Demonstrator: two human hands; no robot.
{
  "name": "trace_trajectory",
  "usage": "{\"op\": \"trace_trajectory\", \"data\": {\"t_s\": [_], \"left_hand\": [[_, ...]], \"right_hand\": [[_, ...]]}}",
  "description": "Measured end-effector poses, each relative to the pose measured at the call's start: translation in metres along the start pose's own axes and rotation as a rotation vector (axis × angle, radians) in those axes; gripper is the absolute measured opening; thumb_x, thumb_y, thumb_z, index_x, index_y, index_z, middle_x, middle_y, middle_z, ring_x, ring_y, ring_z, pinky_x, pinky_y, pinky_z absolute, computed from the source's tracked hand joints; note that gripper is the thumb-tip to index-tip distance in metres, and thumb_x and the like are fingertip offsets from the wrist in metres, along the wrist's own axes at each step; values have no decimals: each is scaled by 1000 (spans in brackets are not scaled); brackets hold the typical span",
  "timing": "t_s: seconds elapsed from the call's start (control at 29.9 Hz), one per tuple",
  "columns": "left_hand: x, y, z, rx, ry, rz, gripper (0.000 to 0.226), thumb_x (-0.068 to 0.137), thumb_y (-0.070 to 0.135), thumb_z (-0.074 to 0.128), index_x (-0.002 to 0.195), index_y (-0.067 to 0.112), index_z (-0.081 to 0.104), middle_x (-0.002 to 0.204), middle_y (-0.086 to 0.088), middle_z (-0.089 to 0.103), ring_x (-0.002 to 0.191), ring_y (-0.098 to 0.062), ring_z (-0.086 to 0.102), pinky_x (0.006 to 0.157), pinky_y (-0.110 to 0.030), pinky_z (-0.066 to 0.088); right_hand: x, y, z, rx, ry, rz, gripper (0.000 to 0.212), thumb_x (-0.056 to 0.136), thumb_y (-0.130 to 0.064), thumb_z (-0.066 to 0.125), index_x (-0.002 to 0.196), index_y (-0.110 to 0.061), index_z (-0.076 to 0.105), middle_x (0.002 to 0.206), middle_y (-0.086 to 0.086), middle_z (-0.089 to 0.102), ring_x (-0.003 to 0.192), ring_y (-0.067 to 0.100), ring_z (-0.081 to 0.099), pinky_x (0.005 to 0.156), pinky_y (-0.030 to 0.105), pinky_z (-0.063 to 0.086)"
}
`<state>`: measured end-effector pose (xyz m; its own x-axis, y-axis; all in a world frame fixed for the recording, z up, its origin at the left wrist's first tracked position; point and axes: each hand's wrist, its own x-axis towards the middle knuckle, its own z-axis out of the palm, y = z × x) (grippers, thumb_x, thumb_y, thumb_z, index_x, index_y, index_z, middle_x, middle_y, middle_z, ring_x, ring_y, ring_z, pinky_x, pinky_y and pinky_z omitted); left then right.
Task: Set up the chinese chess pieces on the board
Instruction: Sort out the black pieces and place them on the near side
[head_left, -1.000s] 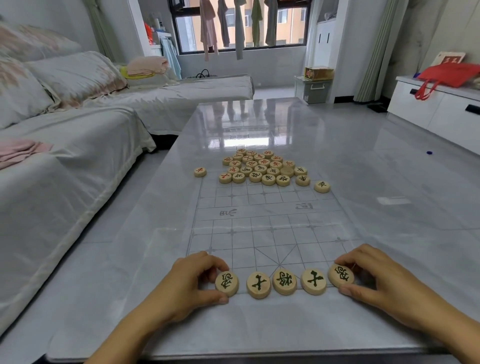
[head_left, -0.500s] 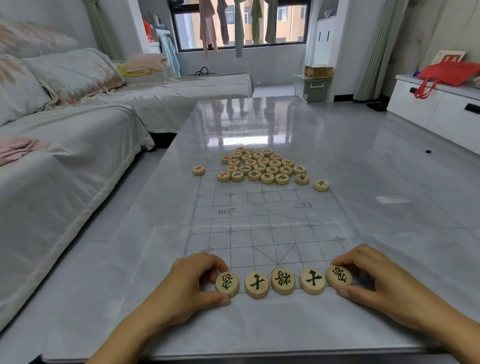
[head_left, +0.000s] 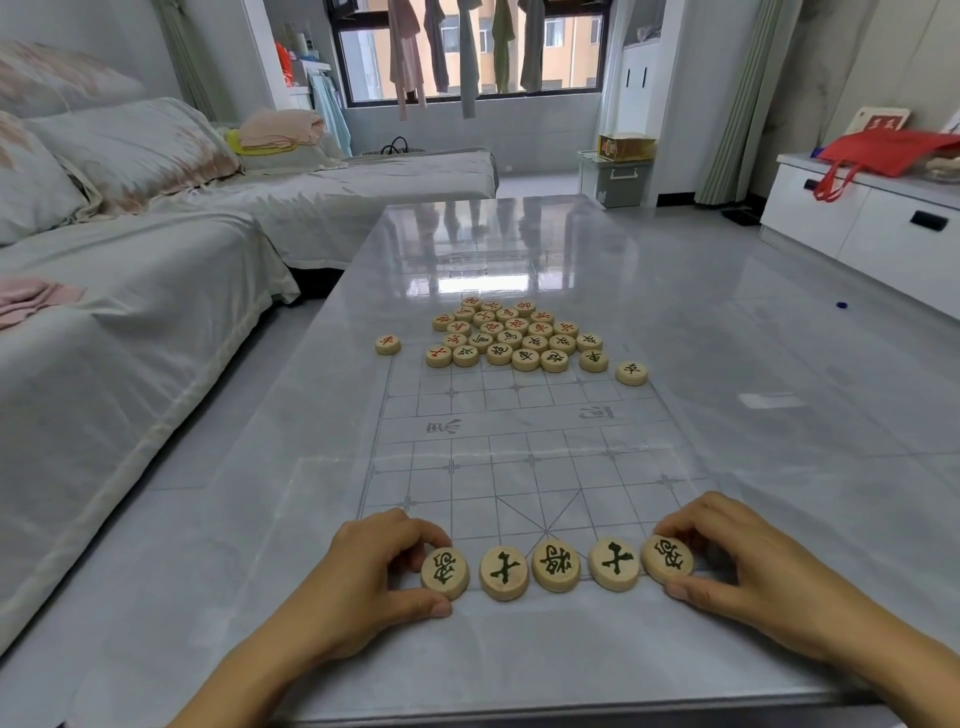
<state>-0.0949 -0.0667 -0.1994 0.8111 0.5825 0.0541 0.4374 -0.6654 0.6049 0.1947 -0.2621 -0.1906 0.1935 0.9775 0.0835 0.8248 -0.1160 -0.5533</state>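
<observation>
A clear chess board sheet (head_left: 519, 447) with grey grid lines lies on the glossy table. Several round wooden pieces with green characters stand in a row along its near edge. My left hand (head_left: 363, 577) pinches the leftmost piece (head_left: 444, 571) between thumb and fingers. My right hand (head_left: 748, 566) grips the rightmost piece (head_left: 668, 560) the same way. Between them sit three pieces (head_left: 556, 566), untouched. A pile of loose pieces (head_left: 511, 335) with red and dark characters lies at the board's far end.
One stray piece (head_left: 387, 344) rests left of the pile and another (head_left: 631, 373) to its right. A covered sofa (head_left: 119, 291) runs along the left of the table (head_left: 753, 415). A white cabinet (head_left: 872, 218) with a red bag stands at the right.
Both hands stay on the two end pieces of the near row. Nothing has visibly moved apart from a slight shift of the camera.
</observation>
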Motion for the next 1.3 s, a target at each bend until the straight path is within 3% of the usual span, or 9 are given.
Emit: {"op": "trace_trajectory", "data": {"t_s": [0.07,0.6,0.7,0.8,0.94,1.04,1.14,1.24,1.3], "left_hand": [[0,1,-1,5,-9,-5,46,50,67,63,92,48,57,86,14,57,87,-6,50,73,-15,39],[0,4,-2,23,-35,-30,49,50,68,60,95,47,56,86,16,55,89,-3,48,80,-17,37],[0,6,-3,32,-36,-22,46,51,67,58,93,48,55,86,16,54,90,-1,47,82,-17,36],[0,8,-3,52,-34,-16,45,52,68,57,92,49,55,85,17,53,93,1,46,80,-13,35],[0,8,-4,65,-36,-23,46,52,68,59,93,48,56,86,16,54,89,-2,48,76,-12,36],[1,9,-5,59,-50,-48,53,49,70,60,97,47,56,89,14,56,89,-2,48,78,-14,38],[1,8,-7,30,-76,-68,72,39,83,60,101,47,55,92,14,56,90,-3,49,83,-18,40],[0,8,-8,-8,-65,-81,73,40,87,51,102,48,55,91,15,56,90,-3,50,81,-17,41],[-1,8,-8,-31,-55,-88,72,42,88,51,102,48,55,90,15,56,89,-3,51,80,-17,42]], "right_hand": [[0,1,0,10,-2,0,60,54,-86,43,102,-51,48,108,-19,48,100,5,49,80,17,42],[1,-2,-2,2,-18,9,66,49,-93,31,101,-55,43,112,-22,44,104,3,46,84,15,40],[1,-2,-3,-4,-32,15,65,48,-91,38,102,-55,43,113,-23,43,104,3,46,85,17,40],[2,-3,-3,-21,-38,18,53,56,-75,52,103,-54,41,115,-24,42,105,3,46,86,20,41],[3,-5,-5,-24,-49,28,55,53,-81,52,100,-52,46,115,-26,40,107,2,44,86,16,40],[3,-8,-5,-26,-61,39,36,66,-62,63,96,-44,52,118,-26,36,107,2,44,87,16,40],[4,-8,-6,-2,-62,50,43,62,-67,60,97,-43,53,118,-27,37,108,1,43,86,15,41],[5,-8,-7,5,-90,69,33,71,-52,66,99,-45,51,118,-26,37,109,-2,41,87,14,41],[5,-8,-9,21,-113,91,44,63,-65,63,101,-46,50,116,-22,42,110,-3,40,87,12,40]]}}
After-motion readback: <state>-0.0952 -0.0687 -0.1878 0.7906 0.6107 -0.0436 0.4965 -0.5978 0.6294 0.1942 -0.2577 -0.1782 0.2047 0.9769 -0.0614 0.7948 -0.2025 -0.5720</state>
